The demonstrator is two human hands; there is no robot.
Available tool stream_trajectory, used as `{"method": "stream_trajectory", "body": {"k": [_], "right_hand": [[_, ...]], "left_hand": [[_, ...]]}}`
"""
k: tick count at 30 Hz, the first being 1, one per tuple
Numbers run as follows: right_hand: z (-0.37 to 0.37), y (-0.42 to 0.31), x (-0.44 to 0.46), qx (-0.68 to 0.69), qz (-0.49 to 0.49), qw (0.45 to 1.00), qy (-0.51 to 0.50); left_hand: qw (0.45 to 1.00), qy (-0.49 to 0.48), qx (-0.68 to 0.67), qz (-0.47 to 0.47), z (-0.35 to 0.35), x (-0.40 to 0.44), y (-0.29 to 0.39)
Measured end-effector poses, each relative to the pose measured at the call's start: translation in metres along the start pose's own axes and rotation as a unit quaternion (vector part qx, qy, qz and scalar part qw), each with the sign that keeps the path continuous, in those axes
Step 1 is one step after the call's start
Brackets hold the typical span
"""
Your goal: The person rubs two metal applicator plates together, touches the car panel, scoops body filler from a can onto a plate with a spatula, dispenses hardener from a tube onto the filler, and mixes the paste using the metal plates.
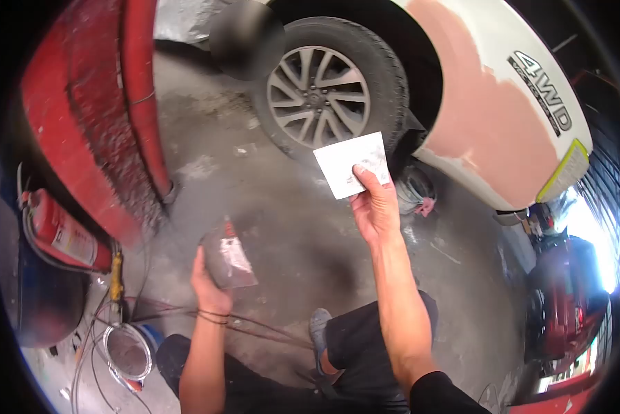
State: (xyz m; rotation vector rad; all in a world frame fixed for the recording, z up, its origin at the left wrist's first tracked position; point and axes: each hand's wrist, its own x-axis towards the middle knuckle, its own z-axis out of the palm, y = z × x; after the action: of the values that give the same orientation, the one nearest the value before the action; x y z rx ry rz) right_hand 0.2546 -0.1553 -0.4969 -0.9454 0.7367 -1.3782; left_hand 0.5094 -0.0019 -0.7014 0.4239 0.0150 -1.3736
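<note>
My right hand (377,207) is closed on a white, roughly square flat piece (337,169) with grey smudges, the thumb pressed on its face. That piece is raised in front of the wheel (317,93). Lower and to the left, my left hand (212,293) is closed at the edge of a flat dark board (244,278) with a pale pinkish patch on it. A blurred smear covers part of that board. To the upper right stands the white vehicle body (486,41) with a broad pink filler-like area (493,138) beside its 4WD lettering.
A red post (93,117) rises at left, with a fire extinguisher (68,234) beside it. Hoses (255,328) cross the floor near my legs. An open can (127,352) stands at lower left. A dark red vehicle (568,303) is at far right.
</note>
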Motion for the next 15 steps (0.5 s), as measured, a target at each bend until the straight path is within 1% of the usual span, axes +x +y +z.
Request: {"method": "stream_trajectory", "body": {"k": [1, 2, 5, 6, 9, 10, 12, 15], "right_hand": [[-0.003, -0.007, 0.004, 0.046, -0.011, 0.999, 0.0], [-0.011, -0.008, 0.006, 0.116, 0.031, 0.993, 0.012], [-0.024, -0.009, 0.007, 0.183, 0.128, 0.97, -0.097], [-0.027, -0.001, 0.009, 0.187, 0.111, 0.97, -0.109], [-0.027, 0.006, 0.003, 0.154, 0.076, 0.982, -0.076], [-0.026, 0.005, 0.001, 0.204, 0.087, 0.972, -0.077], [-0.026, -0.003, -0.002, 0.301, 0.107, 0.944, -0.08], [-0.024, -0.012, -0.003, 0.262, 0.106, 0.956, -0.077]], "left_hand": [[1.0, 0.01, -0.001, 0.008, -0.003, 0.004, 0.001], [1.0, 0.003, 0.005, 0.019, 0.002, 0.005, 0.003], [0.999, 0.002, 0.011, 0.04, 0.004, 0.012, 0.0], [0.999, 0.006, 0.01, 0.044, 0.002, 0.014, -0.001], [0.998, 0.043, 0.001, 0.035, 0.016, 0.016, -0.01], [1.0, -0.002, -0.002, 0.019, 0.014, 0.016, -0.012], [1.0, 0.004, -0.005, 0.004, 0.017, 0.017, -0.017], [1.0, 0.001, -0.005, -0.012, 0.016, 0.016, -0.019]]}}
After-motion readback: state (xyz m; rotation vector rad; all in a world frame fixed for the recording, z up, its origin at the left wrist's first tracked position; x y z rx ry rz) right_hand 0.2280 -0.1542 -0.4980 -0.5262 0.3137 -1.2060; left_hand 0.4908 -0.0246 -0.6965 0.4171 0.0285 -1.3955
